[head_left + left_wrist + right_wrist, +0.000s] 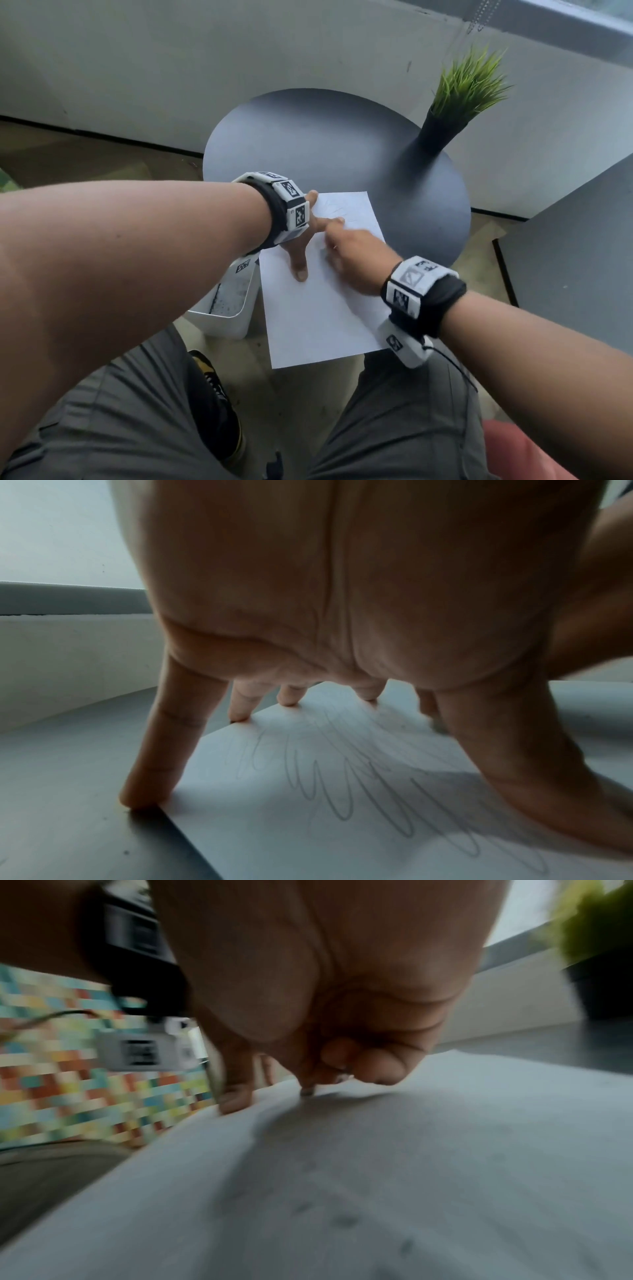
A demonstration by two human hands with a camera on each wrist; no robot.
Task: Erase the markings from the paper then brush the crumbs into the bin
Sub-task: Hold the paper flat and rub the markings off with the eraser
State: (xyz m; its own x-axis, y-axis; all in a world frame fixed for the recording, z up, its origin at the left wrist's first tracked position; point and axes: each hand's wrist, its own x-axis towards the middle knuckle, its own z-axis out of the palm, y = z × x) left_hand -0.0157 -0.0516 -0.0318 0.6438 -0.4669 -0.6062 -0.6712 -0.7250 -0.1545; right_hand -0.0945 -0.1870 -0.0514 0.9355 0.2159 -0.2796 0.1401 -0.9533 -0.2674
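The right hand (352, 253) is blurred; its fingers curl onto the paper (318, 308), and whatever they pinch is too small to identify. The paper's near end overhangs the round table (308, 137), above the person's knees. A white bin (226, 301) sits left of it, partly behind the left forearm. The left hand (301, 240) presses spread, straight fingertips (240, 712) beside pencil scribbles (342, 785).

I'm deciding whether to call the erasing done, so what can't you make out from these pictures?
- Eraser: the right hand curls onto the paper, but the right wrist view is blurred, so I cannot confirm what it pinches.
- Markings: the left hand hides part of them; faint in the head view.
- Crumbs: too small and smeared to count.
- Bin: mostly behind the left forearm.
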